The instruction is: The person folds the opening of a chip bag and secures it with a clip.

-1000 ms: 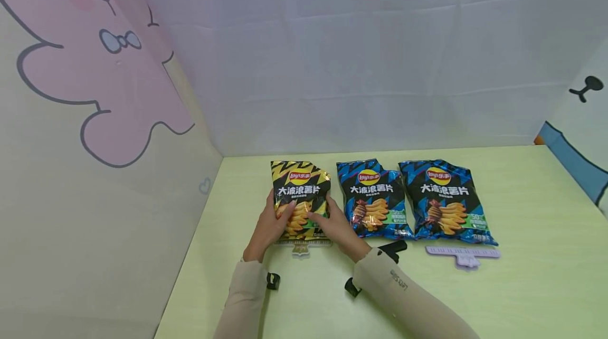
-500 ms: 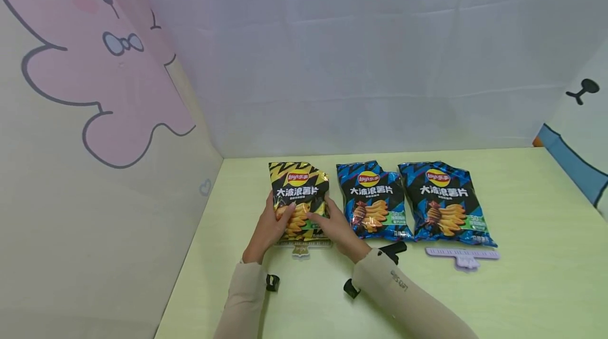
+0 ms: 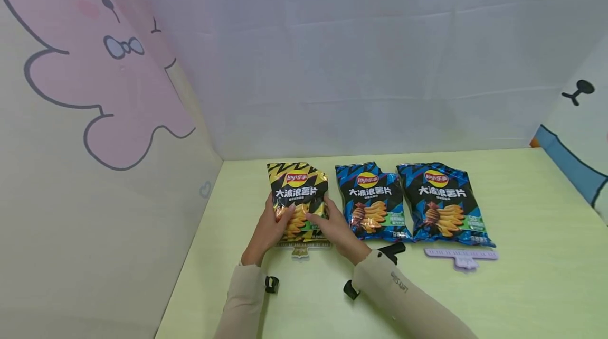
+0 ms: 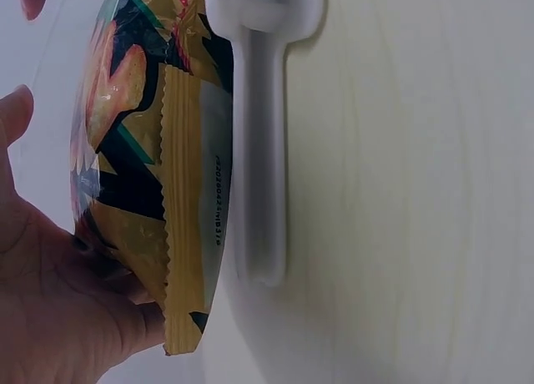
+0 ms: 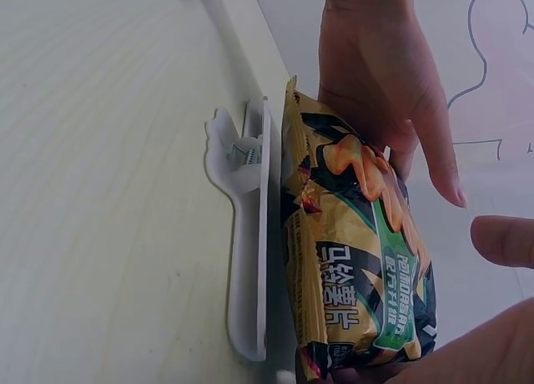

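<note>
A yellow-and-black bag of potato chips (image 3: pixel 296 191) stands at the left of a row on the table. My left hand (image 3: pixel 266 231) grips its left side, thumb laid over the front. On the opposite side my right hand (image 3: pixel 339 228) holds it the same way, fingers partly hidden behind the bag. Just in front of the bag's bottom seam lies a pale bag clip (image 3: pixel 300 251), its long bar parallel to the seam. In the left wrist view, the crimped seam (image 4: pixel 182 217) runs right alongside the clip (image 4: pixel 260 159). The right wrist view shows the clip's spring side (image 5: pixel 246 154).
Two blue-and-black chip bags (image 3: pixel 372 199) (image 3: pixel 446 204) lie to the right, their lower edges meeting. A purple bag clip (image 3: pixel 463 256) is in front of the far one. A black clip-like object (image 3: pixel 393 249) sits by the right sleeve. Cloth walls (image 3: pixel 370 91) border the table.
The yellow chip bag has shifted very slightly left with both hands on it. The head view has tilted a little; the other bags and clips stay in place.
</note>
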Demonstrator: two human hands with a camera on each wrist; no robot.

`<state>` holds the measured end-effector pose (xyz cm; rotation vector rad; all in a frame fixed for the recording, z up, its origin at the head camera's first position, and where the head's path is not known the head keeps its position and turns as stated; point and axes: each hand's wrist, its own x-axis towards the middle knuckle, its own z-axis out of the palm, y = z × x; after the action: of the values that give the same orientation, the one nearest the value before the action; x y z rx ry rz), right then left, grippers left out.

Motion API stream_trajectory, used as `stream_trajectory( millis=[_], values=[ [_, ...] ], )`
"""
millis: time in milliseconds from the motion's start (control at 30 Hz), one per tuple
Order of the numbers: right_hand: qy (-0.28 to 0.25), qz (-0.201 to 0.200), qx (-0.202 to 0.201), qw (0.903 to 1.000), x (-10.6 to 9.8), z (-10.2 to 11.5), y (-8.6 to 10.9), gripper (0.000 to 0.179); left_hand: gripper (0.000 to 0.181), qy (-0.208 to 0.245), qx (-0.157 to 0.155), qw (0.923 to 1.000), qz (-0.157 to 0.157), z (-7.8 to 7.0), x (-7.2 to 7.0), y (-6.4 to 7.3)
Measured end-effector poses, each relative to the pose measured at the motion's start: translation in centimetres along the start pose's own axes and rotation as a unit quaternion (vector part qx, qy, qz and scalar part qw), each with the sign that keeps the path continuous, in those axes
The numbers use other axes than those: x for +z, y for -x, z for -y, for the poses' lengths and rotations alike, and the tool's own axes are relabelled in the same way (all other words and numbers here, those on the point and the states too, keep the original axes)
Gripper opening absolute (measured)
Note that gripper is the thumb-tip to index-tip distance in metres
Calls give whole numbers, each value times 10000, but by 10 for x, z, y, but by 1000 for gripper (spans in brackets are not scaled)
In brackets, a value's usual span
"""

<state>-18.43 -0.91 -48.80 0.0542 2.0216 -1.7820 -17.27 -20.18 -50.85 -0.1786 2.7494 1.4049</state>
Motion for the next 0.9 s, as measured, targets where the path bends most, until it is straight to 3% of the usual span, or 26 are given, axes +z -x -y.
stream_trajectory(
  millis=[667, 900],
  values=[
    [-3, 17, -205, 9998, -7, 8, 8, 85, 84, 102, 293, 9995, -5, -12, -2, 4],
    [-9, 13, -282, 9996, -8, 11, 11, 84, 86, 140, 208, 9997, -26, -17, -3, 5]
  ],
)
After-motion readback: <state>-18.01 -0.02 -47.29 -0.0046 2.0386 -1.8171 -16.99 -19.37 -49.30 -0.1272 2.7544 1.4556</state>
